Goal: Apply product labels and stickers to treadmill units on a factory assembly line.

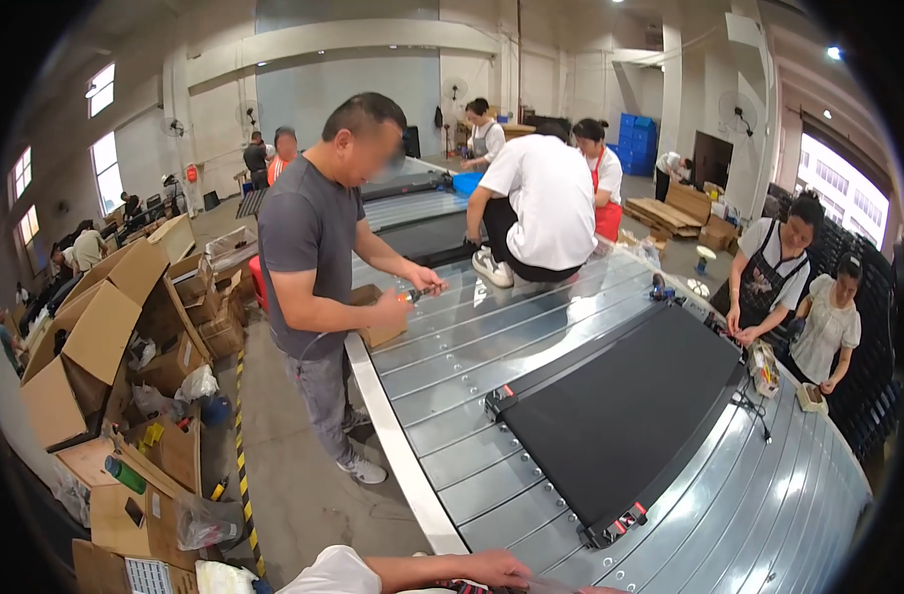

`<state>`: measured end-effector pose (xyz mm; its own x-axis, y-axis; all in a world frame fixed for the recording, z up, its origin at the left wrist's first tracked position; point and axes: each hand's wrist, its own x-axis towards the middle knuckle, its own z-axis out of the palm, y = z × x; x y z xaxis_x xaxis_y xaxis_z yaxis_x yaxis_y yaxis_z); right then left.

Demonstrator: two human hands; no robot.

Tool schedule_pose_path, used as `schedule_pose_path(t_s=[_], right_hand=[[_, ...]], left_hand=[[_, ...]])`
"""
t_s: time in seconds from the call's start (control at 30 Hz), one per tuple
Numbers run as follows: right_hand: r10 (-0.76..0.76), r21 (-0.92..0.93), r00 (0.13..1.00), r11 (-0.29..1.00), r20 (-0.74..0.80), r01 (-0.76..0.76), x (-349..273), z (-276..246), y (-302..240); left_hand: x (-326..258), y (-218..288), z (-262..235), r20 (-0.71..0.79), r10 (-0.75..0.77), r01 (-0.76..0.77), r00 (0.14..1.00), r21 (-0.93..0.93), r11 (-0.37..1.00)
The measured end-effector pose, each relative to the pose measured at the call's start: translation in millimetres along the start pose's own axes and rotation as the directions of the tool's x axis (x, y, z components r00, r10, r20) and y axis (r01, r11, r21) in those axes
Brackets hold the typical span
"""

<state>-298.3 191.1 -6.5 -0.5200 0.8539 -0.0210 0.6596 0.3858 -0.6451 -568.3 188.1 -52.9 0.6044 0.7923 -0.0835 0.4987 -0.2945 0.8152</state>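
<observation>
My left hand point(497, 567) reaches in at the bottom edge, its forearm coming out of a white sleeve. Its fingers look closed at the end of a thin, pale strip point(551, 584), which I cannot make out well. Of my right hand point(602, 590) only a sliver shows at the lower border; its fingers are hidden. Just beyond both hands, a long flat panel with a black belt point(620, 411) lies on the slatted metal table point(452, 465). Red-and-black end pieces point(630, 517) sit at its near corner.
Across the table's left edge, a person in a grey shirt point(308, 228) holds a small tool point(412, 295). Another person in white point(546, 203) crouches on the tabletop. Two people work at the right edge near a cable point(754, 416). Cardboard boxes point(105, 337) crowd the left floor.
</observation>
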Motion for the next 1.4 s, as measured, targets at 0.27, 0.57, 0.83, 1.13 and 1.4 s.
schedule_pose_path(t_s=[0.27,0.57,0.83,1.13,1.4], right_hand=[[-0.088,-0.027,0.995,0.996,-0.055,0.087,16,1,-4],[0.107,0.007,0.994,0.994,0.011,-0.107,8,17,17],[-0.066,0.161,0.972,0.981,-0.227,0.105,28,18,-14],[-0.137,0.077,0.957,0.984,-0.256,0.161,33,28,-8],[-0.004,0.206,0.979,0.977,-0.204,0.047,16,17,-8]], left_hand=[[6,-19,10,-0.120,-0.060,0.056,0.991,-0.035,0.998],[11,-18,0,0.027,-0.051,0.050,0.998,0.052,0.997],[1,-9,-2,0.010,-0.120,0.119,0.993,0.031,0.992],[-3,-20,-4,0.006,-0.014,0.014,1.000,0.037,0.999],[-11,-24,-23,0.001,-0.098,0.098,0.995,0.038,0.994]])
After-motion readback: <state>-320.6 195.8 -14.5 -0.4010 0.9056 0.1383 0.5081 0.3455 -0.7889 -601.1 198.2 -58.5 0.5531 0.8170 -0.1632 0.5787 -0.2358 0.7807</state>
